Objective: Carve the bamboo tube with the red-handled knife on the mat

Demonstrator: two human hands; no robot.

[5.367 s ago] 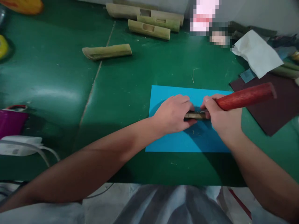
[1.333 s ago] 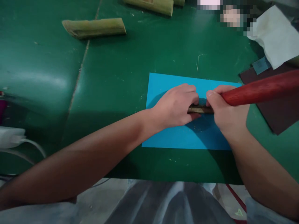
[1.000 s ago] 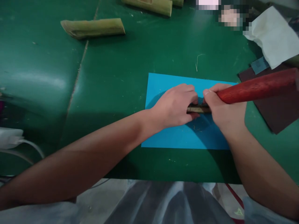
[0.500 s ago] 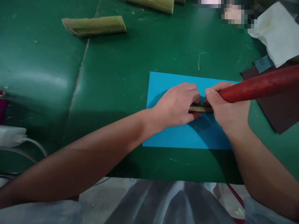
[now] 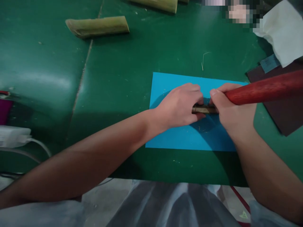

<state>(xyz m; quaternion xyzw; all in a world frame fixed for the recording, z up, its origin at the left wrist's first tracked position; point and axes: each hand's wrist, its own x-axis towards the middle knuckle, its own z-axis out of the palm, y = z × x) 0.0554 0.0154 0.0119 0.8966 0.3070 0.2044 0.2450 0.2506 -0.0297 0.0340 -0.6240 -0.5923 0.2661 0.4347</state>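
Note:
My left hand (image 5: 178, 105) is closed around a narrow strip of bamboo (image 5: 203, 109), its thumb below and its fingers curled over the top. The strip lies crosswise above a bright blue sheet (image 5: 175, 137) on the green table. My right hand (image 5: 236, 110) is wrapped round a tool with a thick red wooden handle (image 5: 267, 88). That handle slants up to the right and runs out of view. The tool's working end is hidden by the fingers, close to the right end of the bamboo. A small gap separates the two hands.
A cut bamboo piece (image 5: 99, 26) lies at the upper left, and another bamboo piece (image 5: 161, 4) at the top edge. Dark brown sheets (image 5: 281, 113) and a crumpled white cloth or paper (image 5: 281, 33) are at the right. A white plug (image 5: 14, 136) with cables sits at the left.
The red handle has dipped slightly at its far end, and my right hand has shifted a little to the right. My left hand keeps its hold on the bamboo; the view has moved slightly.

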